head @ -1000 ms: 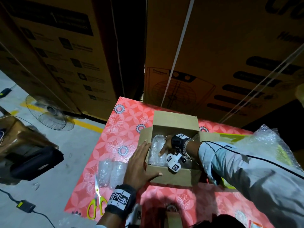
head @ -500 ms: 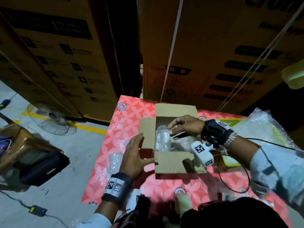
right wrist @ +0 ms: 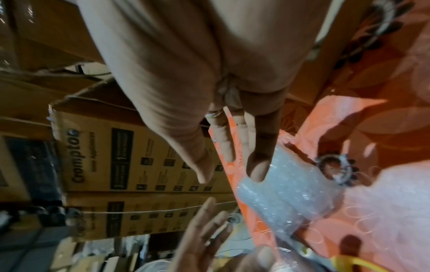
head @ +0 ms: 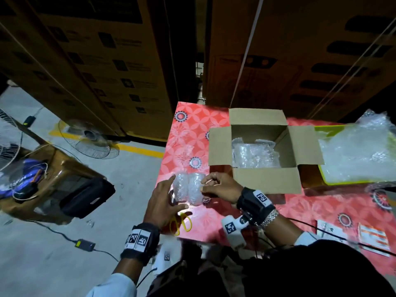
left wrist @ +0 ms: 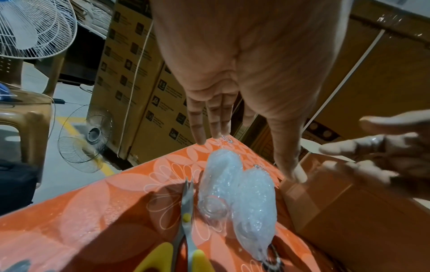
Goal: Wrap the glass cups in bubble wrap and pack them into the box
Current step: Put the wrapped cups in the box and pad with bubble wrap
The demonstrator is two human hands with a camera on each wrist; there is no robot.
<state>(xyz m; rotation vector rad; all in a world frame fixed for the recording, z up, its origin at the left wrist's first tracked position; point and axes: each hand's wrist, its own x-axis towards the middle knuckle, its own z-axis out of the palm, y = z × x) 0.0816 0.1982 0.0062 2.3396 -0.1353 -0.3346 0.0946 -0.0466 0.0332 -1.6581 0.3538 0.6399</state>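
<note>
Two bubble-wrapped glass cups (head: 188, 189) lie side by side on the red flowered table (head: 192, 133), left of the open cardboard box (head: 265, 181). More wrapped cups (head: 255, 155) sit inside the box. My left hand (head: 169, 196) hovers over the left side of the pair with fingers (left wrist: 200, 128) straight, holding nothing. My right hand (head: 209, 185) comes in from the right, and one fingertip (right wrist: 258, 171) touches the right-hand wrapped cup (right wrist: 291, 198). In the left wrist view both wrapped cups (left wrist: 232, 193) lie below my spread hand.
Yellow-handled scissors (head: 182, 224) lie just in front of the wrapped cups, blades (left wrist: 186, 198) alongside them. A heap of loose bubble wrap (head: 353, 155) lies on a yellow-green tray right of the box. Tall cartons (head: 300, 61) stand behind the table. The table's left edge drops to a floor with fans (head: 90, 138).
My right hand came out of the box and my left hand let go of the box's flap. Both moved left and toward me to the two wrapped cups on the table.
</note>
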